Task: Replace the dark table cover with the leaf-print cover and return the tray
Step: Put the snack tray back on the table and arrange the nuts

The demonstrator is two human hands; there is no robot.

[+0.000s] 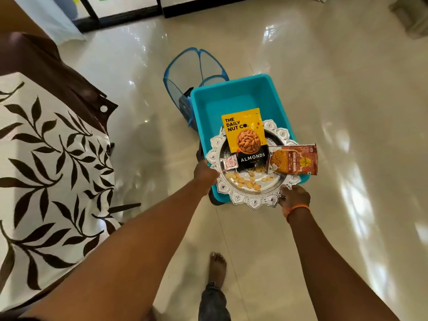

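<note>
Over the blue tub [234,98], the silver tray [252,195] sits between both grips, left hand [205,172] and right hand [295,198] each clasping its opposite rim.

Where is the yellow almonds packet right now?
In the head view, right of centre, the almonds packet lies on the silver tray over the blue tub, just left of the red snack packet.

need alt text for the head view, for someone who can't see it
Seen from above, a person's left hand and right hand grip opposite rims of a silver tray over a blue tub on a glossy floor. The tray carries an almond pouch, a red snack packet and loose nuts. A leaf-print cover drapes the table at left.
</note>
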